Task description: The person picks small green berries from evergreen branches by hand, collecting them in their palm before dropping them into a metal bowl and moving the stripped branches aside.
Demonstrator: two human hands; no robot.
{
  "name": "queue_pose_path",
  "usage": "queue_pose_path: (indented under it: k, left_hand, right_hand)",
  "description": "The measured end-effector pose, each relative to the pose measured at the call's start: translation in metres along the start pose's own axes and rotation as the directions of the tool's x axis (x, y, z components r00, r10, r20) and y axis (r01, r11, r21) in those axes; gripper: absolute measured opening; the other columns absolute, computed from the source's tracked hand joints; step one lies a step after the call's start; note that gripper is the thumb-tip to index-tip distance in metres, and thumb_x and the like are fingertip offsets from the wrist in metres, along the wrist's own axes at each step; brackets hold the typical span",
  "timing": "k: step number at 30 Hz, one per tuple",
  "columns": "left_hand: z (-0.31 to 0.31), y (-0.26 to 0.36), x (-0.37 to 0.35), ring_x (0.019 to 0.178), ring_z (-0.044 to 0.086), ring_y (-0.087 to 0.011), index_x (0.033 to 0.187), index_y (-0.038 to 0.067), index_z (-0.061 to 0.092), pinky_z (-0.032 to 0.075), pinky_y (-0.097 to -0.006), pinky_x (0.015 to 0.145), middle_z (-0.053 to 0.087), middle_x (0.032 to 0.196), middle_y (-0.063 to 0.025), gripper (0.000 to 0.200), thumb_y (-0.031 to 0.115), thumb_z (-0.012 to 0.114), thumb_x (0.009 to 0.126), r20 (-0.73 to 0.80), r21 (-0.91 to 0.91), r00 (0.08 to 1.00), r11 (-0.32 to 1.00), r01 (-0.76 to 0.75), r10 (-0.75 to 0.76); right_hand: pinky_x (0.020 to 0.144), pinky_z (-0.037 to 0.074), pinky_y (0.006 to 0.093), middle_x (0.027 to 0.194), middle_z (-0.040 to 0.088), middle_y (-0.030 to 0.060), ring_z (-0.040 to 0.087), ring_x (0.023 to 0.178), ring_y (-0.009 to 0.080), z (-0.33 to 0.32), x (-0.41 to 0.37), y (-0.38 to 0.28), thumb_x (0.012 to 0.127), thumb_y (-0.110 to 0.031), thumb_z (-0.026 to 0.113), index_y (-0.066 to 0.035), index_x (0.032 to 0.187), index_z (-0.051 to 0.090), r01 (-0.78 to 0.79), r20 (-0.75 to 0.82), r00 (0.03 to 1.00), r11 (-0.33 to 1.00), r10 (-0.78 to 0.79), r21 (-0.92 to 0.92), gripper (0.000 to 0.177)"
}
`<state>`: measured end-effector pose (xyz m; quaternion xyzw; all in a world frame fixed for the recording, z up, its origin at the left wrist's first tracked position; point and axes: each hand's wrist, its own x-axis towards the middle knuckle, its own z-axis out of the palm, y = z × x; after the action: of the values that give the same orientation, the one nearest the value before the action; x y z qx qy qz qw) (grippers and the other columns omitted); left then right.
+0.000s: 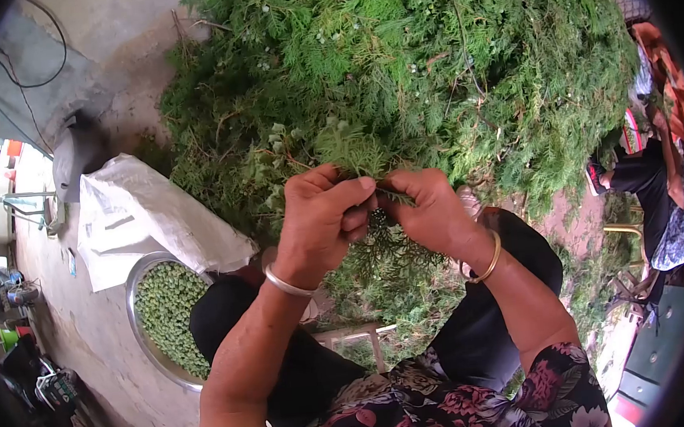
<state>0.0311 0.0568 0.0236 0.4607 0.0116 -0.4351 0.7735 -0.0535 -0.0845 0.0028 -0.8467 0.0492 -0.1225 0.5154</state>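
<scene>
Both hands meet at the middle of the view over my lap, around a green conifer sprig (351,150) with flat, scaly leaves. My left hand (325,207) is closed, thumb and forefinger pinched on the sprig's stem. My right hand (426,207) is also closed, its thumb and forefinger pinching the same sprig close to the left fingertips. Part of the sprig hangs below the hands. Directly beyond the hands rises a large heap of cut conifer branches (427,70), with small pale green cones among the leaves.
A metal basin (134,310) full of small green cones (171,311) stands at my left knee, beside a white woven sack (138,221). Another person (651,165) sits at the far right. Small machinery (54,389) lies at lower left.
</scene>
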Motion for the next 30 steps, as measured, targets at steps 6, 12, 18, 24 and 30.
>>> queue_pose_path:
  k: [6,12,18,24,30]
  left_hand:
    - [-0.006,0.016,-0.007,0.042,0.042,-0.0056,0.083,-0.003,0.058,0.03,-0.0209,0.037,0.061,0.068,-0.0096,0.007,0.0,0.063,0.079,0.108,0.012,0.992,0.998,0.065,-0.066]
    - [-0.044,0.049,-0.008,0.041,0.039,-0.0019,0.093,-0.001,0.059,0.03,-0.0165,0.034,0.058,0.069,-0.0077,0.013,0.001,0.059,0.081,-0.071,0.017,0.972,0.974,-0.225,0.226]
    - [-0.06,0.042,-0.006,0.046,0.037,-0.0024,0.103,0.0,0.052,0.034,-0.0181,0.039,0.053,0.078,-0.0081,0.026,0.024,0.042,0.099,0.383,-0.383,0.911,0.924,0.004,0.155]
    - [-0.036,0.018,-0.006,0.048,0.036,-0.003,0.095,0.005,0.053,0.034,-0.0182,0.041,0.052,0.077,-0.0088,0.023,0.027,0.048,0.096,0.223,-0.254,0.972,0.967,-0.021,0.079]
    - [-0.012,-0.005,-0.005,0.048,0.04,-0.0089,0.084,0.005,0.056,0.035,-0.0225,0.043,0.058,0.073,-0.0112,0.017,0.021,0.06,0.089,0.15,-0.083,0.989,0.996,0.011,0.002]
  right_hand:
    - [0.055,0.044,0.0283,0.067,0.06,0.0133,0.055,0.059,0.0131,-0.017,0.004,-0.008,0.074,0.006,0.059,0.001,0.086,0.064,-0.099,0.128,0.988,0.992,0.088,0.079,0.014]
    - [0.05,0.042,0.0219,0.065,0.06,0.0006,0.052,0.052,0.0071,-0.041,0.004,-0.013,0.084,-0.002,0.061,0.004,0.081,0.065,-0.38,0.131,0.925,0.869,0.357,0.316,0.008]
    - [0.052,0.045,0.0264,0.064,0.053,0.0031,0.05,0.054,0.0103,-0.05,0.007,0.013,0.09,-0.009,0.055,0.0,0.08,0.058,-0.434,0.058,0.836,0.593,0.546,0.678,0.014]
    - [0.062,0.039,0.0271,0.081,0.048,0.0072,0.044,0.072,0.0125,-0.053,-0.008,0.03,0.089,-0.012,0.054,-0.004,0.084,0.046,-0.18,0.252,0.896,-0.218,0.366,0.959,0.013]
    - [0.06,0.035,0.0241,0.079,0.044,0.0041,0.04,0.07,0.0113,-0.046,-0.006,0.022,0.089,-0.016,0.055,-0.005,0.085,0.047,-0.224,0.386,0.876,-0.465,0.29,0.856,0.014]
